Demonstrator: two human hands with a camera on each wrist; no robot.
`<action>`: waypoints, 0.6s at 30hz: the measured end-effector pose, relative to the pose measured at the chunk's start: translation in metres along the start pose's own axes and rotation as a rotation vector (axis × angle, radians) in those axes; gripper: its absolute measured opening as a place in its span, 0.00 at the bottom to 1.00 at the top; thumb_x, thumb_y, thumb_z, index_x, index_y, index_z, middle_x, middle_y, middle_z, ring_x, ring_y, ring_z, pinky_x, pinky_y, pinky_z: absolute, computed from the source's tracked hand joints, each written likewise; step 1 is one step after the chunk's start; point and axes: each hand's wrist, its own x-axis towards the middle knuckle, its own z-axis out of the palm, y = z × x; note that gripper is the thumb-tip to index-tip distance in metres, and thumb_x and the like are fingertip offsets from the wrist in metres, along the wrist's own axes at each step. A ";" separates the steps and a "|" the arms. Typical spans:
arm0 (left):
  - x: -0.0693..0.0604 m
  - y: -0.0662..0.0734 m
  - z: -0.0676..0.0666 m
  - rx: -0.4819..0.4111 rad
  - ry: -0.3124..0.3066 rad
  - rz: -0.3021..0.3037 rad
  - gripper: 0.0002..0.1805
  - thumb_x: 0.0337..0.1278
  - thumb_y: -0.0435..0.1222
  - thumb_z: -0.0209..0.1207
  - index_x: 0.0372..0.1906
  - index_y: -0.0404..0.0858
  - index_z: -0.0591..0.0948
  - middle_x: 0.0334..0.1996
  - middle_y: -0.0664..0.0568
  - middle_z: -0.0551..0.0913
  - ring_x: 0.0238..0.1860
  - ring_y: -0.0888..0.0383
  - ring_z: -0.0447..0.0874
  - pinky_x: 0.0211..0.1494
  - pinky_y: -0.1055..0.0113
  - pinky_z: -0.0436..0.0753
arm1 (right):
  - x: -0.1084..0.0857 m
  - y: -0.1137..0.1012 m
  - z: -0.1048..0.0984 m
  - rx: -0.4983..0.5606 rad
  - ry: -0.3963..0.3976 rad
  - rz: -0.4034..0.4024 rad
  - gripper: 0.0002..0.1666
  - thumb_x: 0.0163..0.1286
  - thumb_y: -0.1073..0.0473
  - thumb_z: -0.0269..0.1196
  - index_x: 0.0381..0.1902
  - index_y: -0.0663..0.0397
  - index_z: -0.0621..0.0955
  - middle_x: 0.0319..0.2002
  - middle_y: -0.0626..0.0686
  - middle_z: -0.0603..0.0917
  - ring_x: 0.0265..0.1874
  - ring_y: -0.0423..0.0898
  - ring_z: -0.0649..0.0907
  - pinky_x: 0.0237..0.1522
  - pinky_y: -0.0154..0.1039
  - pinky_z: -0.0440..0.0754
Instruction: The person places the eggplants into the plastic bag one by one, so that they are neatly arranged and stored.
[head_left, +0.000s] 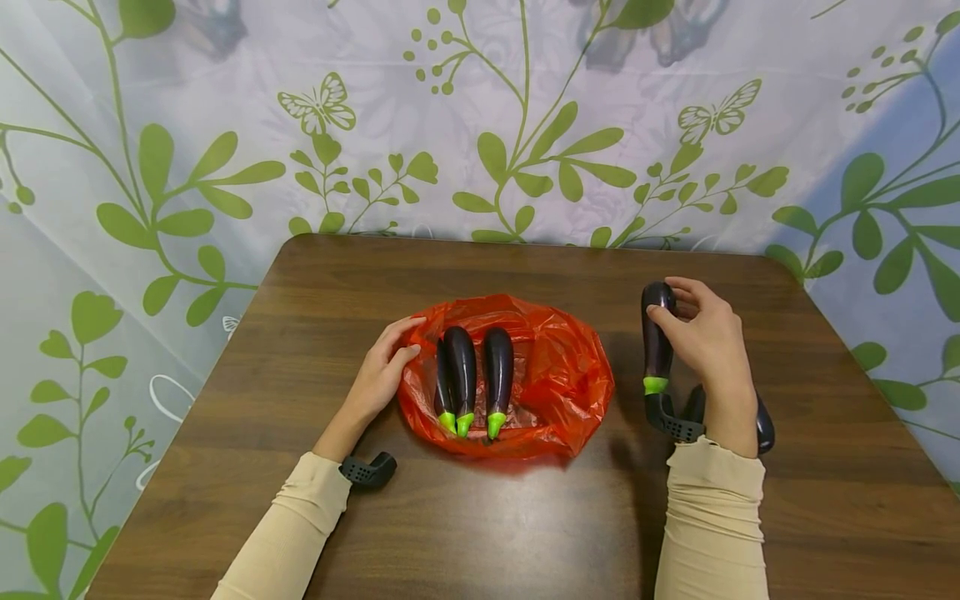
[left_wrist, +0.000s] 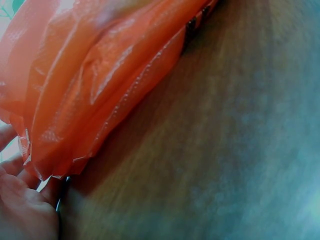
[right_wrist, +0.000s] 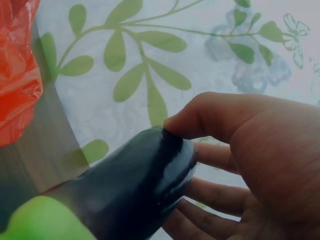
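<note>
A red plastic bag (head_left: pixel 570 375) lies spread open on the table, with three dark eggplants inside: one at the left (head_left: pixel 444 383), one beside it (head_left: pixel 462 367) and one a little apart to the right (head_left: pixel 498 375). Their green stem ends face me. My left hand (head_left: pixel 384 371) holds the bag's left rim between thumb and fingers; the left wrist view shows the red film (left_wrist: pixel 100 90) against the fingers. Right of the bag, my right hand (head_left: pixel 705 329) grips another eggplant (head_left: pixel 657 342) near its rounded end, green stem downward. The right wrist view shows thumb and fingers on this eggplant (right_wrist: pixel 140 185).
Partly hidden behind my right wrist, a dark eggplant (head_left: pixel 764 425) lies on the brown wooden table (head_left: pixel 487 533). Another dark shape (head_left: pixel 695 403) shows left of that wrist. A leaf-patterned curtain (head_left: pixel 420 117) hangs behind the table's far edge.
</note>
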 end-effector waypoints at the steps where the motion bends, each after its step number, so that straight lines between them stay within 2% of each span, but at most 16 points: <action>1: 0.000 0.000 0.000 0.000 -0.001 0.000 0.23 0.75 0.35 0.51 0.71 0.42 0.75 0.75 0.44 0.68 0.76 0.44 0.64 0.78 0.44 0.65 | 0.000 -0.001 0.000 0.001 0.002 -0.003 0.39 0.76 0.45 0.60 0.79 0.52 0.66 0.72 0.69 0.72 0.66 0.69 0.76 0.60 0.67 0.78; 18: 0.000 -0.001 0.000 -0.001 -0.004 0.005 0.23 0.76 0.35 0.51 0.71 0.42 0.75 0.75 0.45 0.68 0.76 0.44 0.64 0.78 0.44 0.64 | -0.005 -0.010 -0.002 0.032 0.037 -0.030 0.38 0.75 0.45 0.61 0.78 0.49 0.67 0.71 0.66 0.73 0.66 0.66 0.77 0.62 0.66 0.78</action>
